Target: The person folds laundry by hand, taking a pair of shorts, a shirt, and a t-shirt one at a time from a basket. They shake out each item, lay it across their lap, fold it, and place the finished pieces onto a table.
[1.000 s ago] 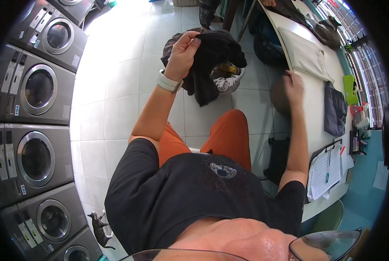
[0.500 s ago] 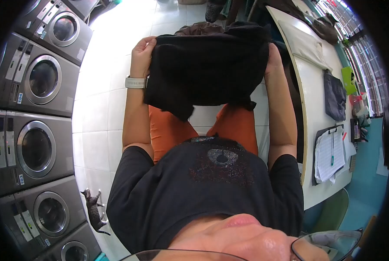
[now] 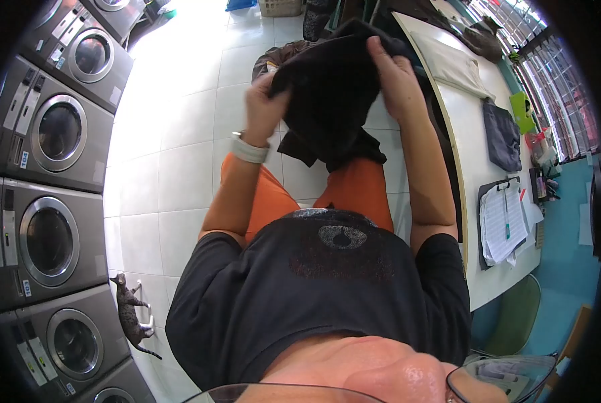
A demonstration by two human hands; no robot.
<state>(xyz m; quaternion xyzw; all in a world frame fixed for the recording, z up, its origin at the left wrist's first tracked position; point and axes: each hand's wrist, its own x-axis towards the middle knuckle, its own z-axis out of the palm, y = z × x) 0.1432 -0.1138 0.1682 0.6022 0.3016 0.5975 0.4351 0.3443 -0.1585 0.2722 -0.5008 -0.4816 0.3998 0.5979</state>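
Laundry room, washers (image 3: 48, 131) left, worktop (image 3: 471, 144) right: my left hand (image 3: 263, 107) and right hand (image 3: 394, 77) each keep a pinching grip on the black garment (image 3: 330, 101), raised above my lap, bunched between them for handling.

Bright daylight from the windows (image 3: 549, 101), glare washing out the floor tiles (image 3: 179, 60); strong fisheye bending, dark corners, blurred left hand (image 3: 263, 107).

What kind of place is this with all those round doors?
Most likely a laundromat. Stacked grey front-loading washing machines line one wall, folded clothes lie on a long white table, and the left hand and right hand hold a black garment.
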